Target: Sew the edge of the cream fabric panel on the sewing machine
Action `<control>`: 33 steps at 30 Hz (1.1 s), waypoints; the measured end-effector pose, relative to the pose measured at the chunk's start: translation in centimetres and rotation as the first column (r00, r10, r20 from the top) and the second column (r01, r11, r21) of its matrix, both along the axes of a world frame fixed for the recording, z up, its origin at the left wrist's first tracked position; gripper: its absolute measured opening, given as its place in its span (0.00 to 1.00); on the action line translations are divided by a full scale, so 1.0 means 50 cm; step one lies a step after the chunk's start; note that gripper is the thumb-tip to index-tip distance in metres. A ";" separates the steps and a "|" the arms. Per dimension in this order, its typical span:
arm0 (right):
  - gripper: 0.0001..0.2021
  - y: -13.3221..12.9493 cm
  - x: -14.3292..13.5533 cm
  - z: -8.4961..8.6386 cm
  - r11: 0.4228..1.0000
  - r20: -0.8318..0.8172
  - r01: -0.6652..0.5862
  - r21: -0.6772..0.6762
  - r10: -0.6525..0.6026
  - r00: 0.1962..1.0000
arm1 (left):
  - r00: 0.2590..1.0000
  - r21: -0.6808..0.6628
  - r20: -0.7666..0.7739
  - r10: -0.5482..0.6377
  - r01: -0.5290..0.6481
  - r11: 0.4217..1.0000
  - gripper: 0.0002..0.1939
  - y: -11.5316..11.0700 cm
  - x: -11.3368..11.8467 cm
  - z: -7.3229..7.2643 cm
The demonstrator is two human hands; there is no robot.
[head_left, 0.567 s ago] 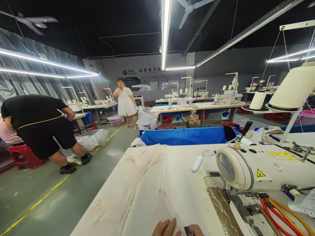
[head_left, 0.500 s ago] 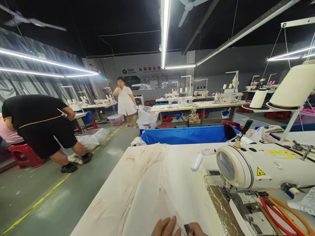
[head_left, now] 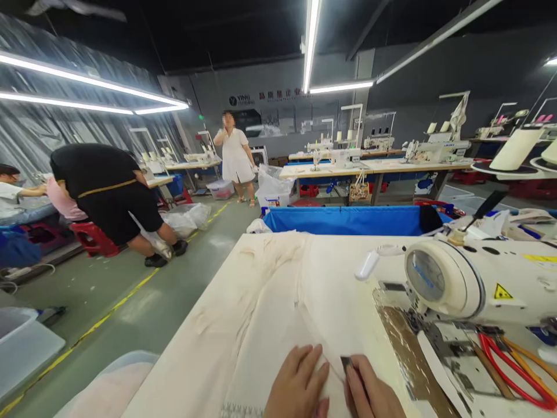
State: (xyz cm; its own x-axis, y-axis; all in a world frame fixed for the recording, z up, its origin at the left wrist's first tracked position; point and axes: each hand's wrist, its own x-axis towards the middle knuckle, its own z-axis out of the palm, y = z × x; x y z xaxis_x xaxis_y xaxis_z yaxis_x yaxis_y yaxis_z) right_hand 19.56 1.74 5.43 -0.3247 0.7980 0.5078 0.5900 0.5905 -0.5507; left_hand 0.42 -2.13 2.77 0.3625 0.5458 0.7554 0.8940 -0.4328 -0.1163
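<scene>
Pale, thin fabric [head_left: 272, 296] lies along the white sewing table, wrinkled on its left side. Over its near part my left hand [head_left: 298, 383] rests palm down, with its fingers laid on the cloth. Just to its right, my right hand [head_left: 369, 386] is closed on a small dark flat piece [head_left: 346, 363] that pokes out past the fingertips; its kind I cannot make out. A narrow seam or fold of cloth runs between the two hands. At the bottom edge, a strip with ruler-like markings [head_left: 241, 411] shows beside my left hand.
A white sewing machine [head_left: 452, 278] stands at the right, with red-handled [head_left: 517, 371] and orange-handled tools by it. A white plastic device [head_left: 366, 265] lies on the table. Beyond the far edge hangs a blue cloth bin [head_left: 348, 220]. Several people are farther off.
The view has tilted down and swung left, so more of both hands shows. My right hand keeps hold of the dark piece. The fabric lies much as before.
</scene>
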 end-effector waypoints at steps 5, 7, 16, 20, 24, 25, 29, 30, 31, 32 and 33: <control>0.13 -0.009 0.026 0.095 0.995 0.134 -0.093 -0.023 0.096 0.986 | 0.998 -0.269 0.070 -0.011 0.029 0.963 0.21 -0.035 0.014 0.048; 0.13 -0.007 0.030 0.111 0.996 0.187 -0.067 -0.050 0.076 0.980 | 0.997 -0.297 0.077 -0.025 0.047 0.954 0.20 -0.035 0.013 0.053; 0.12 -0.002 0.001 0.108 0.991 0.325 -0.109 -0.078 0.129 0.937 | 0.995 -0.309 0.084 -0.052 0.075 0.948 0.20 -0.034 0.014 0.056; 0.11 0.008 -0.004 0.100 0.987 0.357 -0.135 -0.090 0.159 0.921 | 0.993 -0.311 0.094 -0.072 0.098 0.945 0.20 -0.032 0.014 0.060; 0.11 0.012 0.002 0.092 0.984 0.376 -0.151 -0.091 0.174 0.910 | 0.992 -0.317 0.089 -0.086 0.110 0.942 0.20 -0.032 0.012 0.061; 0.11 0.012 0.005 0.090 0.984 0.382 -0.156 -0.091 0.179 0.907 | 0.993 -0.319 0.084 -0.088 0.111 0.941 0.20 -0.033 0.012 0.060; 0.12 0.012 0.014 0.084 0.979 0.407 -0.181 -0.095 0.204 0.890 | 0.994 -0.314 0.051 -0.095 0.107 0.943 0.21 -0.033 0.011 0.059; 0.12 0.012 0.015 0.084 0.978 0.414 -0.185 -0.096 0.208 0.886 | 0.995 -0.312 0.046 -0.094 0.104 0.944 0.21 -0.034 0.011 0.058; 0.12 0.012 0.015 0.083 0.977 0.421 -0.188 -0.098 0.212 0.882 | 0.995 -0.310 0.043 -0.092 0.101 0.945 0.21 -0.034 0.012 0.058; 0.12 0.012 0.014 0.083 0.977 0.428 -0.189 -0.100 0.214 0.878 | 0.995 -0.307 0.041 -0.091 0.099 0.947 0.21 -0.034 0.012 0.058; 0.12 0.012 0.013 0.083 0.976 0.436 -0.190 -0.101 0.216 0.874 | 0.995 -0.305 0.040 -0.091 0.099 0.947 0.20 -0.034 0.012 0.059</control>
